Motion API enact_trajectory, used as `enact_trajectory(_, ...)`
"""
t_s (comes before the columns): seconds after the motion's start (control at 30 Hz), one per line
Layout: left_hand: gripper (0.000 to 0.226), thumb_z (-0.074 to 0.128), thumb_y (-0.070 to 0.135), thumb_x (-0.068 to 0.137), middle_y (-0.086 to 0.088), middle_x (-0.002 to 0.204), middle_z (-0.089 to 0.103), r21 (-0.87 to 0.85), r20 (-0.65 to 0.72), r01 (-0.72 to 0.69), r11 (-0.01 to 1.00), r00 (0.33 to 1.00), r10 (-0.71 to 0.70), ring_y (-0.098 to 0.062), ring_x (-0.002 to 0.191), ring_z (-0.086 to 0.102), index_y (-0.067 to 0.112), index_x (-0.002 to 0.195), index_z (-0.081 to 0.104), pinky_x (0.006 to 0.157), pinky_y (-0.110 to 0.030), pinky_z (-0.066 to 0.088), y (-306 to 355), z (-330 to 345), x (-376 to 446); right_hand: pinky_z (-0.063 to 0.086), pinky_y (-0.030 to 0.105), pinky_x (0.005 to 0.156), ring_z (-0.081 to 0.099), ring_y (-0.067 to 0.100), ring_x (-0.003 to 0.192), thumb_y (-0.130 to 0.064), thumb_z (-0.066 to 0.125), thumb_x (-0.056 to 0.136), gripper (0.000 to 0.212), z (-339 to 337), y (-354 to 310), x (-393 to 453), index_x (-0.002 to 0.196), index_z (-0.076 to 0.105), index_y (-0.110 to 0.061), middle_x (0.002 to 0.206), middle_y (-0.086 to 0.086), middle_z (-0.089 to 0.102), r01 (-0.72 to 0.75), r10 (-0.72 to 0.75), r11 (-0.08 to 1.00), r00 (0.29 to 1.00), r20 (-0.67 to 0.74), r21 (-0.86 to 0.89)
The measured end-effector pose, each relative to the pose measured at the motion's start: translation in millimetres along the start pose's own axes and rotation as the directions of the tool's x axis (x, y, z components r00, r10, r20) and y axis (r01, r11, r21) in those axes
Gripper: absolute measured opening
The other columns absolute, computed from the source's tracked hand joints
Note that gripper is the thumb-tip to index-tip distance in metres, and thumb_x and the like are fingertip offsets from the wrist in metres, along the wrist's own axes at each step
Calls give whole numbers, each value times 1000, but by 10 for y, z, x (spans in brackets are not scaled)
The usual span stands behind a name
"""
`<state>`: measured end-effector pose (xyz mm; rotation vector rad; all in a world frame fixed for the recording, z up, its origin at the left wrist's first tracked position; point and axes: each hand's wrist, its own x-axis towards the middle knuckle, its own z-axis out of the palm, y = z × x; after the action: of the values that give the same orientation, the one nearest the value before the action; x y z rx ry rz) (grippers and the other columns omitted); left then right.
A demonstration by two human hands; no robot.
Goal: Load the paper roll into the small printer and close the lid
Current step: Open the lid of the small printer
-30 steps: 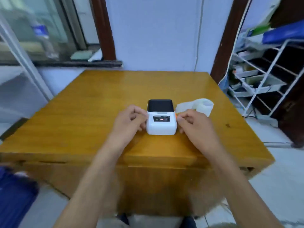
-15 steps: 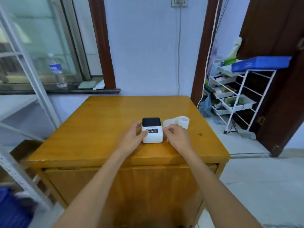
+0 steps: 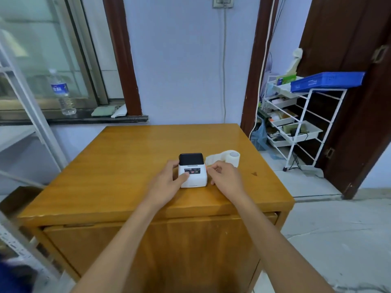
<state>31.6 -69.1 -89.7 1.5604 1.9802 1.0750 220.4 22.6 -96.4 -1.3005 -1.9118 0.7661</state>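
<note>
My left hand (image 3: 169, 180) grips the small printer (image 3: 192, 171) on the wooden table (image 3: 131, 166), thumb on its front. My right hand (image 3: 225, 177) hovers beside it, fingers loosely curled, fingertips hidden. Lid down. Paper roll (image 3: 229, 157) lies behind, partly unrolled.

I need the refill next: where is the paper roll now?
The paper roll lies on the wooden table, just right of the small printer and beyond the right hand.

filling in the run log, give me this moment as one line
stage: pre-load | printer: lid shut, on table | paper roll: on table, right of printer | left hand: gripping printer | right hand: beside printer, empty
</note>
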Motion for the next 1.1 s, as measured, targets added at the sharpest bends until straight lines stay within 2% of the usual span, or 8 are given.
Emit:
enact_trajectory(0.13, 43, 57, 53, 96, 13, 121, 72, 58, -48, -8, 998, 999, 10, -14, 107, 68, 37, 135, 50, 94, -44, 53, -49, 38, 5, 55, 35, 68, 69, 11, 74, -37, 61, 98, 13, 14, 45, 15, 102, 71, -29, 71, -7, 74, 9, -8, 1000, 1000, -21, 29)
enact_trajectory(0.23, 43, 58, 50, 97, 17, 116, 70, 92, -75, -21, 996, 997, 28, -14, 105, 69, 36, 137, 49, 88, -39, 54, -34, 63, -1, 54, 35, 66, 66, 13, 73, -32, 59, 100, 26, 36, 90, 38, 123, 71, -33, 75, -4, 71, 60, -59, 997, 998, -23, 50)
enact_trajectory(0.33, 55, 48, 57, 97, 19, 140, 61, 183, -73, -83, 980, 993, 97, -13, 118, 65, 42, 149, 37, 88, -39, 54, -21, 80, -24, 53, 39, 65, 62, 22, 68, -25, 53, 105, 42, 42, 125, 62, 143, 63, -39, 71, 6, 67, 115, -116, 992, 993, 18, 54)
enact_trajectory(0.4, 57, 44, 57, 100, 16, 150, 54, 234, -64, -104, 967, 991, 122, -14, 127, 59, 45, 155, 32, 84, -36, 50, -18, 76, -37, 51, 38, 65, 57, 22, 66, -21, 51, 107, 47, 47, 134, 73, 148, 58, -42, 68, -1, 60, 134, -136, 990, 990, 37, 52)
enact_trajectory(0.53, 57, 41, 58, 101, 12, 151, 55, 259, -62, -97, 961, 991, 117, -15, 130, 57, 49, 156, 31, 83, -35, 47, -11, 76, -49, 44, 31, 64, 54, 8, 71, -20, 46, 108, 53, 75, 110, 69, 152, 48, -48, 84, -6, 59, 189, -187, 980, 982, 41, -60)
enact_trajectory(0.77, 55, 53, 55, 97, 18, 139, 64, 116, -72, -54, 992, 995, 63, -11, 114, 66, 54, 150, 39, 91, -38, 55, 37, 26, -69, 56, 39, 90, 62, 14, 100, -20, 46, 108, 54, 53, 130, 81, 153, 46, -52, 116, -2, 65, 188, -186, 982, 981, 62, -30)
enact_trajectory(0.97, 55, 55, 48, 100, 17, 141, 64, 114, -78, -69, 991, 994, 78, -9, 119, 65, 48, 153, 41, 83, -31, 49, 45, 46, -60, 57, 40, 80, 61, 16, 89, -18, 44, 107, 58, 39, 81, 92, 153, 44, -54, 118, -3, 67, 180, -172, 979, 981, 89, -96)
enact_trajectory(1.1, 55, 56, 51, 98, 16, 145, 61, 95, -68, -61, 994, 995, 67, -10, 124, 63, 52, 151, 41, 94, -36, 53, 18, 37, -38, 61, 42, 79, 64, 13, 69, -16, 43, 106, 64, -46, 62, 191, 157, 37, -53, 120, -6, 68, 165, -145, 983, 969, 201, -83)
